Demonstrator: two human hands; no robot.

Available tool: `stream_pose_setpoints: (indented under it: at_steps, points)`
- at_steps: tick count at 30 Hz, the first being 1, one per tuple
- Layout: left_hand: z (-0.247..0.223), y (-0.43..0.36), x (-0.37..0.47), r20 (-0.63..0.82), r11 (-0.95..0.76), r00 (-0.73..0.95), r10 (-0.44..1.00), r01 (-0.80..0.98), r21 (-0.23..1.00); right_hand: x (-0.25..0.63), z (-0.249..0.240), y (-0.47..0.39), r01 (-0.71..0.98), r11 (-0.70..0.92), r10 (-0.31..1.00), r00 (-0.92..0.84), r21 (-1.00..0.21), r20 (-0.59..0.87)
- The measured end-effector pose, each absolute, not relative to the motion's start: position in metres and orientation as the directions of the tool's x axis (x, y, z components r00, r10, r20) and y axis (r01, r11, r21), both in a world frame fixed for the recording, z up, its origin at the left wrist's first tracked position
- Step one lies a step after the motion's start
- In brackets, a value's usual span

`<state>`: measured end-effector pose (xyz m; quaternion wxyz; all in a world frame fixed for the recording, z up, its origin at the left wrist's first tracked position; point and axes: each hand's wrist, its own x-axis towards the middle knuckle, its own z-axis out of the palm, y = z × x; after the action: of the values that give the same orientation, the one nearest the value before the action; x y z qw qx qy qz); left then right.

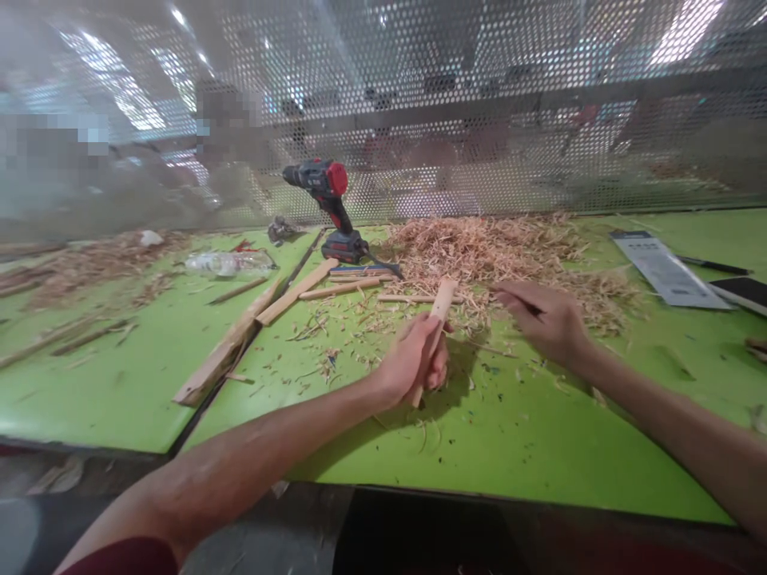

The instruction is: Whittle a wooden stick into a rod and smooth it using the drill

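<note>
My left hand (415, 359) is wrapped round a flat, pale wooden strip (443, 302). The strip tilts up and away from me, with small dark marks on its upper face; its lower end sticks out beneath my fingers. To the right, my right hand (548, 319) hovers at the near edge of a heap of wood shavings (485, 243). Its fingers are curled with the tips together, apart from the strip, and whatever they may hold is hidden. A thin wooden stick (395, 299) lies just behind the strip.
A cordless drill (331, 209) stands at the back, near a perforated metal screen (431, 112). Wooden pieces (231, 345) lie along the seam of the green table (509, 455). A plastic bottle (231, 263) rests at left, a grey-white package (668, 267) at right.
</note>
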<state>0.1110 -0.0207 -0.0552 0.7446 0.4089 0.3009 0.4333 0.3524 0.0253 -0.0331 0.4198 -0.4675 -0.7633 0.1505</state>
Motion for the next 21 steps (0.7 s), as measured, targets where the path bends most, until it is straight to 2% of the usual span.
stream_pose_setpoints:
  at_steps: [3,6,12,17,21]
  points:
    - [-0.054,-0.02,0.114,-0.076,0.273,0.393,0.916,-0.475,0.836,0.354,-0.031,0.027,0.463,0.389,0.902,-0.015,-0.796,0.431]
    - [-0.046,-0.019,0.115,-0.113,0.316,0.385,0.916,-0.52,0.794,0.355,-0.033,0.03,0.345,0.325,0.933,0.037,-0.881,0.358]
    - [-0.029,-0.017,0.108,0.002,0.253,0.409,0.912,-0.567,0.784,0.358,-0.041,0.035,0.305,0.299,0.95,-0.009,-0.904,0.311]
    - [-0.021,-0.01,0.104,-0.036,0.284,0.382,0.923,-0.615,0.736,0.361,-0.039,0.035,0.266,0.27,0.96,-0.007,-0.925,0.279]
    - [-0.019,-0.006,0.103,-0.058,0.27,0.338,0.939,-0.625,0.732,0.359,-0.034,0.032,0.193,0.196,0.978,-0.105,-0.961,0.179]
